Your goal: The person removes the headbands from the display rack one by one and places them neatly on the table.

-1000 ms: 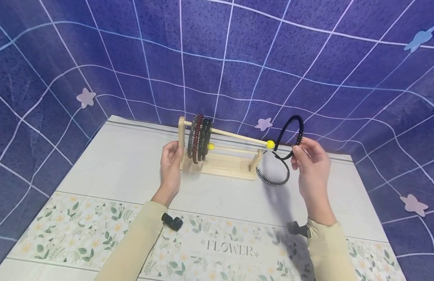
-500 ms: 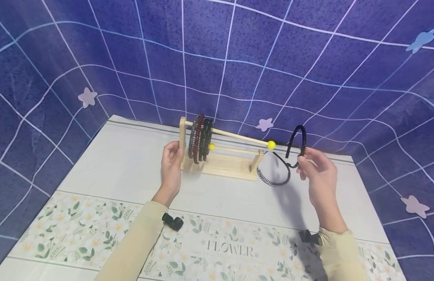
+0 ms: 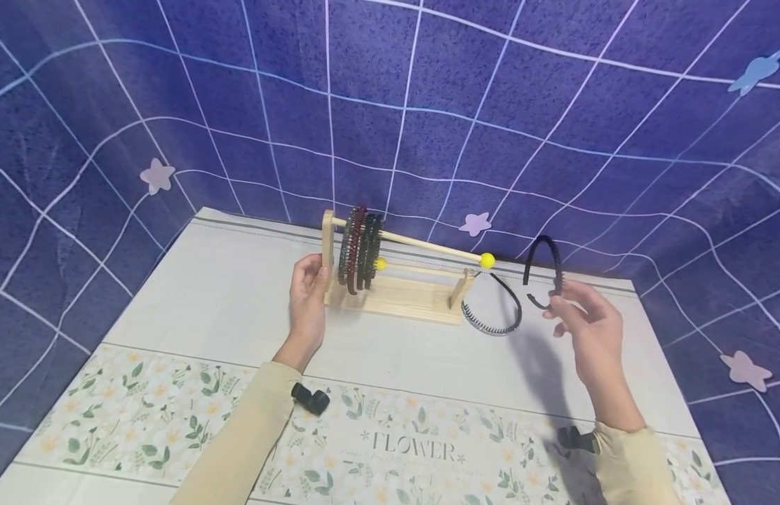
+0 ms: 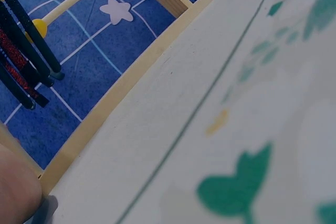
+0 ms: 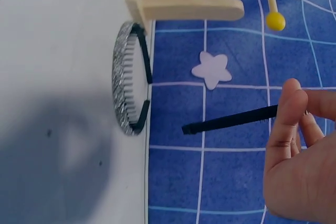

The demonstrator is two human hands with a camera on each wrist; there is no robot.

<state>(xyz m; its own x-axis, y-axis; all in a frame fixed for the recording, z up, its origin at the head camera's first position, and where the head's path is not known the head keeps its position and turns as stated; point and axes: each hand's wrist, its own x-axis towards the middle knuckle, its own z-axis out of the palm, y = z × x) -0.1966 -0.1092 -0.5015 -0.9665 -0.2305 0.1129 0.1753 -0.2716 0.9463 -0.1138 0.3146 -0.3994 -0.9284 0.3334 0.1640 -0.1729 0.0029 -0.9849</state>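
My left hand (image 3: 308, 301) grips the left upright of a wooden rack (image 3: 421, 308), thumb in front; in the left wrist view only a blurred bit of that hand (image 4: 18, 187) shows. Several toothed headbands (image 3: 361, 252), dark green, dark red and near-black, hang bunched at the left end of the upper rod. To the right of the rack, my right hand (image 3: 595, 337) pinches a black headband (image 3: 559, 263) between thumb and fingers, raised above the table. Between them lies a silver glittery headband (image 5: 119, 80) with black ends, close to the rack's right upright.
Yellow balls cap the upper rod (image 3: 487, 260) and a shorter lower rod (image 3: 381, 264). The table has a white cloth with a flower band (image 3: 390, 442). A blue gridded curtain (image 3: 365, 84) with star shapes rises behind and along the sides.
My right hand has moved right and slightly toward me with the black headband, farther from the upper rod's ball and apart from the silver headband in view. The left hand keeps its place.
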